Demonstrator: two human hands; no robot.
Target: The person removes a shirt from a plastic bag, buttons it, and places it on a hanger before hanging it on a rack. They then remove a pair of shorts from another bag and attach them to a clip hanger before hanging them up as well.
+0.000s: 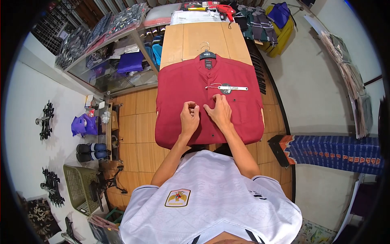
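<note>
A red button-up shirt [178,89] lies front up on the table, on a black hanger [207,55] marked M&S. A white strip tag [233,88] and a dark round tag [224,90] hang by a string at its chest. Over the front, left of the button placket, my left hand [190,118] has its fingers curled against the thumb; anything between them is hidden. My right hand [219,110] rests at the placket just below the tags, fingers bent and thumb apart from them, with nothing visible in its grasp.
Beyond the shirt the wooden table [187,38] holds a red tag gun [227,11] and white packets [189,17]. A glass display case [109,61] stands at the left. Folded clothes [256,24] hang back right; a green basket [75,189] is at lower left.
</note>
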